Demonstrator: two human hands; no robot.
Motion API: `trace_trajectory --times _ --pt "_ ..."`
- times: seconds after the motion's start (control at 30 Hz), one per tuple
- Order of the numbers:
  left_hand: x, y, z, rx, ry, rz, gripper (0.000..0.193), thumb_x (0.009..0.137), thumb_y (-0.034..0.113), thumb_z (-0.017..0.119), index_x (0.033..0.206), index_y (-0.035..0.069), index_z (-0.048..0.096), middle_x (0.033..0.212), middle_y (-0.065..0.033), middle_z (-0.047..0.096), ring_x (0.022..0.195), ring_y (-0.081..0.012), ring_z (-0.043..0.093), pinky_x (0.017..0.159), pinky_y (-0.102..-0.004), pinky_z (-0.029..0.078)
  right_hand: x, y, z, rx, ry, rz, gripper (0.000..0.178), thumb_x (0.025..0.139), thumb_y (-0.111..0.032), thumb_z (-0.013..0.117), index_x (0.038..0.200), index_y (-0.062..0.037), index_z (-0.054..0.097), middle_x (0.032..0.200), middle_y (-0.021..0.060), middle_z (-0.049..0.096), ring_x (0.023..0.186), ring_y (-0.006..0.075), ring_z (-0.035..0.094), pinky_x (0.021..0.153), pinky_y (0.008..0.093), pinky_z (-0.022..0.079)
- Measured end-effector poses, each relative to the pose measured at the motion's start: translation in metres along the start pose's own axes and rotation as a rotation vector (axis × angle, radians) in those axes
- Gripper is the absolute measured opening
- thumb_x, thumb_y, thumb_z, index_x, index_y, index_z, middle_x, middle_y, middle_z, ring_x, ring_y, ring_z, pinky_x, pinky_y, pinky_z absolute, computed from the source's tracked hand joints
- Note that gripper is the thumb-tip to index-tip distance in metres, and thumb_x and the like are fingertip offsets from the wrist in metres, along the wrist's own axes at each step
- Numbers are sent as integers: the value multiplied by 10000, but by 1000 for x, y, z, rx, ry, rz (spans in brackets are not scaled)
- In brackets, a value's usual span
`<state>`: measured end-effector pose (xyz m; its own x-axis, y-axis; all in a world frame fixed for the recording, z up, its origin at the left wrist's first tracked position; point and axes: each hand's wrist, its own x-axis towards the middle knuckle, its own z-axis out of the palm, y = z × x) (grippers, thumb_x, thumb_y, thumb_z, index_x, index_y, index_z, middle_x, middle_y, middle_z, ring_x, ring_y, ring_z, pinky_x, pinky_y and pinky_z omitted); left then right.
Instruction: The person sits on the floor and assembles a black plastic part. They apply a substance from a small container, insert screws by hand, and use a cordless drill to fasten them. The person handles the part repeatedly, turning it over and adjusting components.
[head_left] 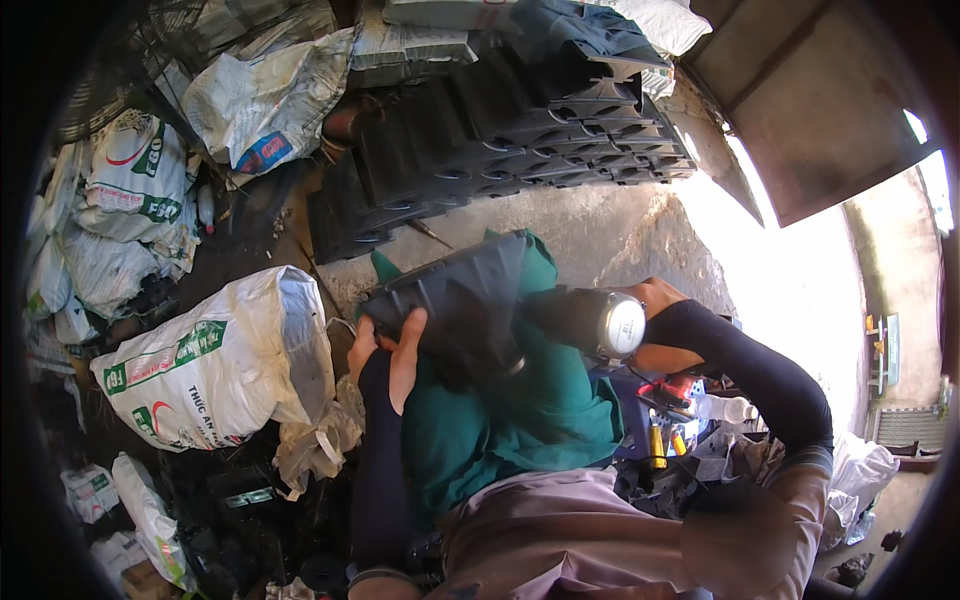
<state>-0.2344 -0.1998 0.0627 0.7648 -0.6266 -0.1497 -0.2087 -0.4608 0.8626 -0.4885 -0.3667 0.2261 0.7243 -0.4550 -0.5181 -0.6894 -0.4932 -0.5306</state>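
Observation:
A black ribbed piece (450, 300), tilted and box-like, rests over the green cloth (480, 425) on my lap. My left hand (395, 350) grips its left edge, with the thumb on top and the other fingers mostly hidden. To the right, my right hand (660, 305) is closed round a power tool (615, 325) with a dark body and a round silver-and-white end. The tool's front end is blurred and points toward the piece, so I cannot tell whether they touch. Part of my right hand is hidden behind the tool.
Stacked black moulded pieces (500, 130) stand ahead on the concrete floor, with a thin pointed rod (430, 235) before them. A white woven sack (210, 365) lies at left. Near my right side are a red tool (675, 390), a yellow cylinder (657, 447) and a clear bottle (730, 408).

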Motion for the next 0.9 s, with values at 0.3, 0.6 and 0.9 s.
trace_trajectory --times 0.3,0.6,0.9 --pt "2 4 1 116 -42 -39 503 768 397 780 1037 -1 631 650 25 555 535 -69 433 547 -251 401 3 0 -5 52 344 -102 347 714 -195 726 1009 -41 627 887 125 672 804 257 658 773 349 522" --pt "7 -5 0 22 -52 13 527 763 420 787 1055 8 636 634 27 568 498 -46 413 504 -237 382 37 -21 -17 -4 138 -55 353 735 -249 747 1033 -75 669 858 164 689 867 310 673 761 399 527" --pt "7 5 -5 74 -8 -42 768 704 569 777 1033 -101 600 570 -7 512 513 -106 466 523 -281 412 58 -2 -16 -161 219 -93 319 684 -186 741 912 14 639 834 180 665 778 276 672 711 348 524"
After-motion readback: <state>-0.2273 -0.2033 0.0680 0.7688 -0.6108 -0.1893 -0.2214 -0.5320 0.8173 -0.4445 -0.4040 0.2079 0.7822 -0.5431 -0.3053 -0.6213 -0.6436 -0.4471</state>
